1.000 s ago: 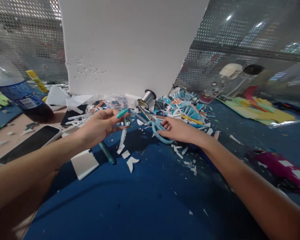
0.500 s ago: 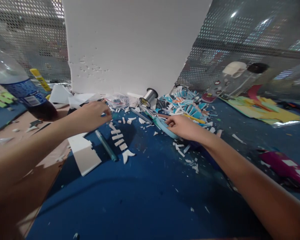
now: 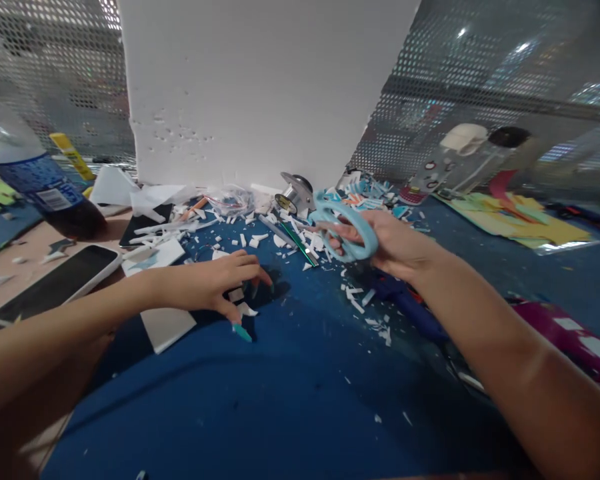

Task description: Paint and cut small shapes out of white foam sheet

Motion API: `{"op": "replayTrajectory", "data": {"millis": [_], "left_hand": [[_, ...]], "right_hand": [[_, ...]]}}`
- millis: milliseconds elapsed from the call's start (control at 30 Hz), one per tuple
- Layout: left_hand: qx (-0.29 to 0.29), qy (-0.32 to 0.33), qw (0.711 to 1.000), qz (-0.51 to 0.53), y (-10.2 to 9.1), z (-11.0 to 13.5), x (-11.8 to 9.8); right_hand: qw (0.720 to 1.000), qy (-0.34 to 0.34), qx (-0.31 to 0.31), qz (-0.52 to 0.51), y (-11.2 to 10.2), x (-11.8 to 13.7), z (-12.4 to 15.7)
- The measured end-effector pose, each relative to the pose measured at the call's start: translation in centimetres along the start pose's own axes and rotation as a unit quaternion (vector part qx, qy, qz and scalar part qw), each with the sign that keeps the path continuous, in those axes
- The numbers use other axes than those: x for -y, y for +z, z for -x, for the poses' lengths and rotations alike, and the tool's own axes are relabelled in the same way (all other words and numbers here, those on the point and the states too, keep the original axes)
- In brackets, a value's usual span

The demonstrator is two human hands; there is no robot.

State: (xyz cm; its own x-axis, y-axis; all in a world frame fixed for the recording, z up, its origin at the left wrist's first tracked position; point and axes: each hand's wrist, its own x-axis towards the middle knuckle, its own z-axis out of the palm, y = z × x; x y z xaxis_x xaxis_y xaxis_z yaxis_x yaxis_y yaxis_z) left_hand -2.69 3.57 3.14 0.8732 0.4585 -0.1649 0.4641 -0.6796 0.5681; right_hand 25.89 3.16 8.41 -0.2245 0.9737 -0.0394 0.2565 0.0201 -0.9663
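Observation:
My right hand [image 3: 397, 243] is closed on a pair of scissors with light-blue handles [image 3: 365, 233], raised off the blue table; the blades are hard to make out. My left hand [image 3: 225, 280] is low over the table with its fingers spread and curved. Beneath it lie small white cut pieces, set out like a fish skeleton; the white tail piece [image 3: 247, 310] shows between thumb and fingers, and the hand covers most of the others. A teal tip shows at the thumb. A shiny green stick-like tool [image 3: 300, 243] lies between my hands.
White and blue scraps [image 3: 375, 190] are heaped behind my right hand, beside a wire spool [image 3: 296, 193]. A dark-blue glue gun [image 3: 413, 310] lies under my right forearm. At the left are a phone [image 3: 55, 283] and a cola bottle [image 3: 45, 190]. A white board [image 3: 270, 93] stands behind.
My right hand has lifted the scissors off the table. My left hand has come down and toward me, over the white pieces, and its fingers have spread. The phone has come into sight.

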Motion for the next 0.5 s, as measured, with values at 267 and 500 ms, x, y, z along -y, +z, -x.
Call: {"op": "replayTrajectory", "data": {"millis": [267, 500], "left_hand": [[0.02, -0.078, 0.996, 0.025, -0.6, 0.8, -1.0], [0.006, -0.1, 0.994, 0.05, -0.3, 1.3, -1.2]], "right_hand": [[0.99, -0.017, 0.012, -0.137, 0.0, -0.3, -0.4], [0.993, -0.119, 0.007, 0.022, 0.5, -0.5, -0.5]]}}
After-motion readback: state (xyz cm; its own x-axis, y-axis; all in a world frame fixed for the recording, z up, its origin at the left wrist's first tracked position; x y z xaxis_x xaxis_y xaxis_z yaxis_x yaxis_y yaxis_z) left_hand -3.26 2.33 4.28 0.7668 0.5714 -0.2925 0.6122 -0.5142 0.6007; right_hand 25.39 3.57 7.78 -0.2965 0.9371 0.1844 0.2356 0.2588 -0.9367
